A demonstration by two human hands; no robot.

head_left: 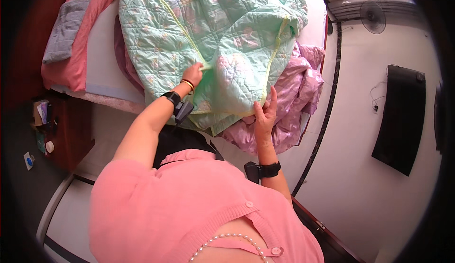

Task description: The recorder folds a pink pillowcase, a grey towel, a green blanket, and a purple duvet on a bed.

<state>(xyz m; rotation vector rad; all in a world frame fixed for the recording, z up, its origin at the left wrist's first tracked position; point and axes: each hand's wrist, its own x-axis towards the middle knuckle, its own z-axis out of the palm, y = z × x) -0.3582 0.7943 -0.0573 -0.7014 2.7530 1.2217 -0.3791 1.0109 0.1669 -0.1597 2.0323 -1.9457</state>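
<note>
A mint-green quilt (161, 35) with diamond stitching, faint prints and yellow binding spreads over the bed. My left hand (193, 74) is closed on its yellow-edged binding near the middle, bunching the fabric there. Further right, my right hand (266, 118) holds the quilt's near corner between thumb and fingers, with one finger pointing up. Between my hands, part of the quilt is lifted and bulges. A shiny pink-purple cover (289, 97) lies crumpled beneath and to the right of it. What lies under the quilt is hidden.
The bed (102, 59) has a white sheet, with a pink pillow (95, 14) and a folded grey towel (67, 30) at left. A wooden nightstand (71, 130) stands at lower left. A fan (373, 17) and a black television (402, 120) are on the right.
</note>
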